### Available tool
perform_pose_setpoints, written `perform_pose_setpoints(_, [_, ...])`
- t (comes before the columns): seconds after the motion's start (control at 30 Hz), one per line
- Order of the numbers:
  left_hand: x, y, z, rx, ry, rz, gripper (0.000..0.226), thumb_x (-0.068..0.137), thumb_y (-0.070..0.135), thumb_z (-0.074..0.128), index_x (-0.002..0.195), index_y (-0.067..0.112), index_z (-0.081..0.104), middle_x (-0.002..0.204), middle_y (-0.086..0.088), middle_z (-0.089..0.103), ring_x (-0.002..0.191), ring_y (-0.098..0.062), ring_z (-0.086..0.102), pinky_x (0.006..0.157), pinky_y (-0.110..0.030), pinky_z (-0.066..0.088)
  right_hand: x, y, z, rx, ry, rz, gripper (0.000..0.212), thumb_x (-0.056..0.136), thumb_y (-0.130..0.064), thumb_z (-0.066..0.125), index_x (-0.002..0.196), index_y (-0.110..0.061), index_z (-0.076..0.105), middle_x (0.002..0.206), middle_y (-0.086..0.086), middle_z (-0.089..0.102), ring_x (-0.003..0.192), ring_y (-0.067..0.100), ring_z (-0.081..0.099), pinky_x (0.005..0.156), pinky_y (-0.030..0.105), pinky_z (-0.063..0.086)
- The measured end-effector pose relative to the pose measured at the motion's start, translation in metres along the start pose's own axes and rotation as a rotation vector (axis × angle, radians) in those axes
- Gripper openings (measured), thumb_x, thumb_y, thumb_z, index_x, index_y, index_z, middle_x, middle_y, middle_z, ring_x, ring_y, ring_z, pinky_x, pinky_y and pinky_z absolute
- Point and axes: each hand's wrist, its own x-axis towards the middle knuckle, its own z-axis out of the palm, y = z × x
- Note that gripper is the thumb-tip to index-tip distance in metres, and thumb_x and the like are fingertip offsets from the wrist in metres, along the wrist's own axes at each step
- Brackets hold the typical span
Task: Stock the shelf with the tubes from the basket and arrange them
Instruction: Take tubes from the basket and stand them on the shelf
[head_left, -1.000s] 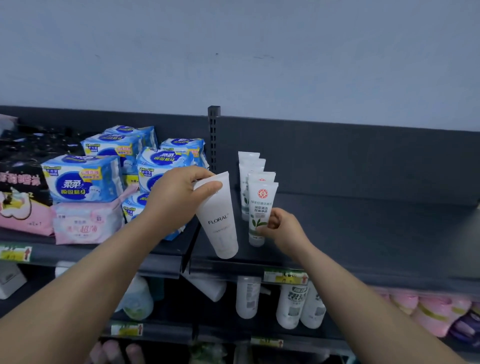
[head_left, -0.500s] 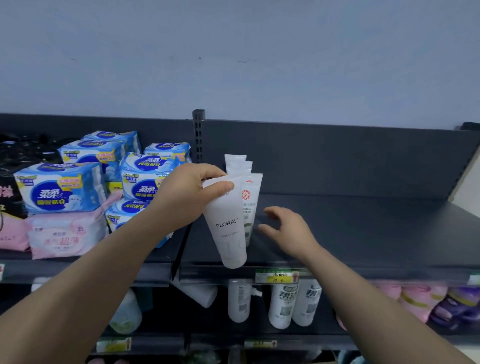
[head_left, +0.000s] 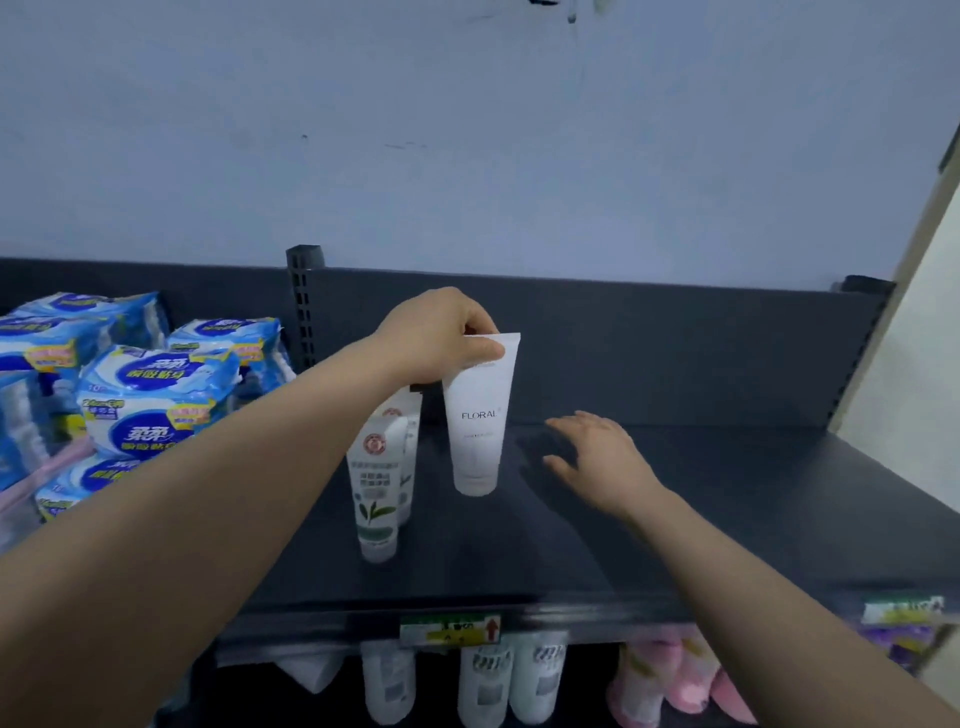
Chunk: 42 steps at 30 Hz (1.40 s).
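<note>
My left hand (head_left: 441, 335) pinches the flat top end of a white tube marked FLORAL (head_left: 478, 421), which stands cap down on the dark shelf (head_left: 727, 519). Just left of it stands a row of white tubes with a green leaf print (head_left: 376, 483), one behind the other. My right hand (head_left: 597, 457) hovers flat over the shelf to the right of the FLORAL tube, fingers spread, holding nothing. The basket is out of view.
Blue and white packs (head_left: 150, 400) are stacked on the shelf section to the left, past a slotted upright post (head_left: 304, 306). A lower shelf holds white bottles (head_left: 488, 680) and pink packs (head_left: 680, 675). A yellow-green price label (head_left: 449, 630) sits on the shelf's front edge.
My left hand carried the FLORAL tube from in front of the leaf-print row to its right and stood it on the shelf. My right hand let go of the front leaf-print tube and moved right, open.
</note>
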Motion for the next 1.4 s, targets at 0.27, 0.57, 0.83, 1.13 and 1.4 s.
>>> perform_pose_setpoints(0.27, [0.087, -0.034, 0.031, 0.230, -0.137, -0.094, 0.013, 0.088, 0.034, 0.060, 0.093, 0.028, 0.070, 0.091, 0.012, 0.068, 0.086, -0.013, 0.062, 0.071, -0.028, 0.047, 0.059, 0.018, 0.012, 0.040, -0.027, -0.108, 0.047, 0.091, -0.034, 0.054, 0.136, -0.021, 0.048, 0.135, -0.001, 0.056, 0.132, 0.020, 0.041, 0.111, 0.034, 0.028])
perform_pose_setpoints(0.57, [0.124, -0.063, 0.048, 0.302, -0.212, -0.106, 0.018, 0.089, 0.030, 0.061, 0.101, 0.022, 0.070, 0.102, 0.007, 0.069, 0.094, -0.016, 0.062, 0.081, -0.035, 0.052, 0.093, 0.021, 0.032, 0.097, -0.091, -0.147, 0.046, 0.092, -0.032, 0.054, 0.135, -0.020, 0.049, 0.131, 0.000, 0.058, 0.126, 0.019, 0.046, 0.109, 0.032, 0.032])
perform_pose_setpoints(0.83, [0.130, -0.066, 0.051, 0.274, -0.201, -0.091, 0.018, 0.090, 0.030, 0.060, 0.103, 0.020, 0.069, 0.094, 0.007, 0.065, 0.087, -0.016, 0.058, 0.076, -0.031, 0.047, 0.088, 0.020, 0.050, 0.090, -0.161, -0.137, 0.046, 0.092, -0.035, 0.052, 0.136, -0.021, 0.048, 0.135, 0.001, 0.054, 0.126, 0.019, 0.047, 0.109, 0.032, 0.032])
perform_pose_setpoints(1.13, [0.097, -0.056, 0.029, 0.345, -0.107, -0.071, 0.040, 0.093, 0.035, 0.054, 0.130, 0.022, 0.053, 0.127, 0.004, 0.058, 0.115, -0.017, 0.053, 0.096, -0.038, 0.045, 0.076, 0.015, 0.037, 0.061, -0.107, -0.174, 0.042, 0.090, -0.035, 0.053, 0.129, -0.021, 0.053, 0.125, 0.001, 0.060, 0.118, 0.020, 0.052, 0.104, 0.034, 0.036])
perform_pose_setpoints(1.4, [-0.014, -0.022, 0.002, 0.514, 0.060, -0.085, 0.045, 0.092, 0.052, 0.045, 0.132, 0.031, 0.050, 0.124, 0.008, 0.057, 0.113, -0.015, 0.053, 0.090, -0.035, 0.045, 0.042, -0.012, -0.006, 0.036, -0.009, -0.352, 0.038, 0.092, -0.036, 0.050, 0.129, -0.025, 0.053, 0.116, -0.006, 0.062, 0.115, 0.015, 0.051, 0.104, 0.030, 0.030])
